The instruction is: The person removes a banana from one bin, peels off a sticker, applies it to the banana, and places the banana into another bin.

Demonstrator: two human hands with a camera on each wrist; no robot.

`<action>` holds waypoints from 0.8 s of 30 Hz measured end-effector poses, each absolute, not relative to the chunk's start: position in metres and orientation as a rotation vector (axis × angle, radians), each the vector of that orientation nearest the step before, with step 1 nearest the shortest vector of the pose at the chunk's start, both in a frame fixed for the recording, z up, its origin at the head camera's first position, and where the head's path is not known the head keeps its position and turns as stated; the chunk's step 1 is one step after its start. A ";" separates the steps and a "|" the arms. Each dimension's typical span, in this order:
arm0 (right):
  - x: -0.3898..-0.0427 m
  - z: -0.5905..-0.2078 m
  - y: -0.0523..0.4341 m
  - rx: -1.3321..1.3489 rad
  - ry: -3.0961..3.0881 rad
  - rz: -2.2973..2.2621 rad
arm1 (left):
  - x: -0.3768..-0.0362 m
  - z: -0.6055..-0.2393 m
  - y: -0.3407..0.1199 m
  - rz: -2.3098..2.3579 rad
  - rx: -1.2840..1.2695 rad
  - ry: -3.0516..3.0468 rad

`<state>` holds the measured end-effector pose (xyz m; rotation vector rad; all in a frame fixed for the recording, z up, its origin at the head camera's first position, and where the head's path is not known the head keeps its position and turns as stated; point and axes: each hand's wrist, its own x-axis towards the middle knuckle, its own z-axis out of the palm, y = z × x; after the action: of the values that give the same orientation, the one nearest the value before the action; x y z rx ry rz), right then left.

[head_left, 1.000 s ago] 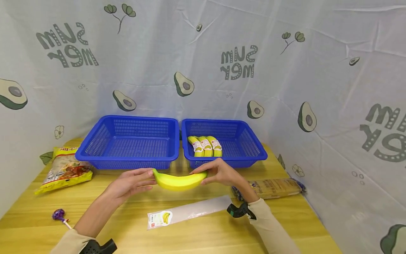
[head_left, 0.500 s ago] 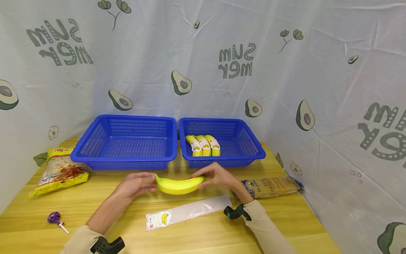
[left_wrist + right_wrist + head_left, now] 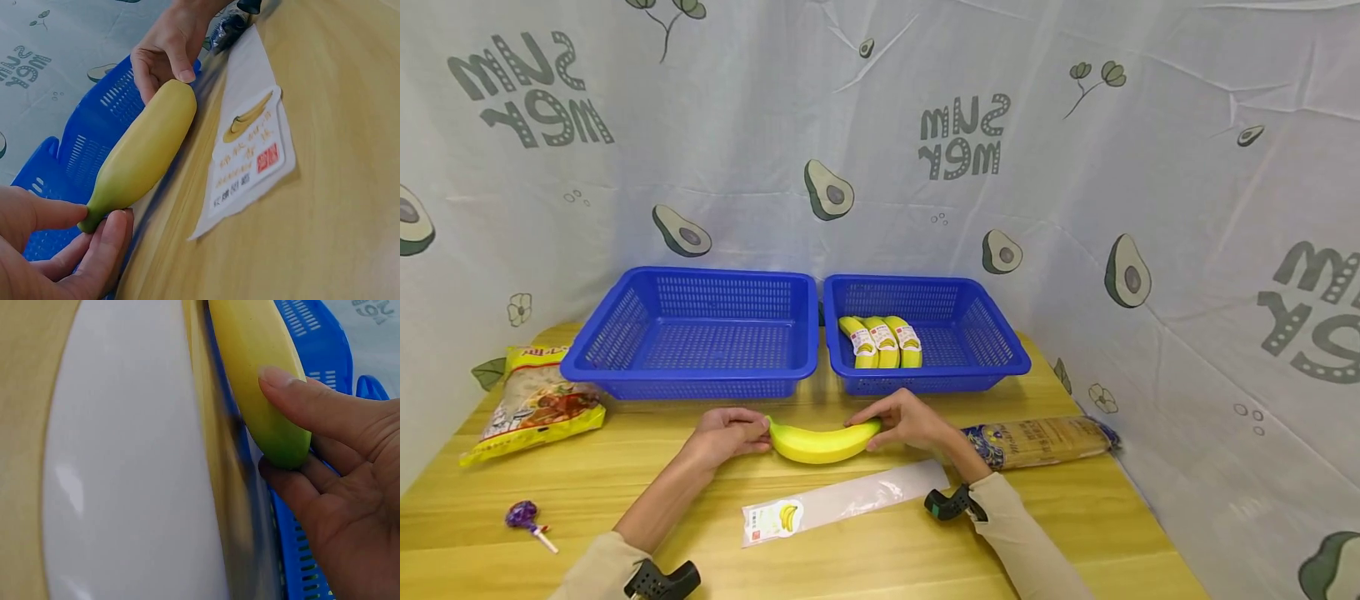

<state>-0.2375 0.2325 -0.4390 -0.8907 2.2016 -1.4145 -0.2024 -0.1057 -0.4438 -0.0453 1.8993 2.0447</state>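
A yellow banana point(image 3: 818, 445) with green ends lies crosswise between my two hands, just in front of the baskets. My left hand point(image 3: 727, 436) pinches its stem between thumb and fingers, plain in the left wrist view. At the opposite end, the thumb and fingers of my right hand point(image 3: 912, 422) grip the greenish tip point(image 3: 289, 450). Nearer to me, a flat plastic sleeve point(image 3: 865, 497) with a banana label point(image 3: 253, 134) rests on the table. Whether the banana touches the tabletop I cannot tell.
Two blue baskets stand at the back: the left basket point(image 3: 688, 388) and the right basket point(image 3: 925, 382), which holds three labelled bananas point(image 3: 887, 342). A yellow food bag point(image 3: 538, 404) and a purple lollipop point(image 3: 522, 515) lie left. A noodle pack point(image 3: 1048, 442) lies right.
Both hands have lowered the banana a little toward the tabletop, keeping hold of its two ends. The head view has shifted slightly. The sleeve and baskets stay in place.
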 end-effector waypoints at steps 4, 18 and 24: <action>-0.238 -0.438 0.233 -0.893 2.222 -1.399 | -0.204 -0.443 -0.108 2.014 -0.002 1.919; -0.241 -0.440 0.237 -0.939 2.213 -1.347 | -0.202 -0.446 -0.113 1.817 0.255 2.099; -0.241 -0.441 0.237 -0.974 2.187 -1.363 | -0.198 -0.439 -0.117 1.638 0.406 2.175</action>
<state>-0.2412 0.2372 -0.4409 -0.9744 2.1871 -1.3628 -0.1975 -0.1170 -0.4388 0.4059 2.1747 1.6382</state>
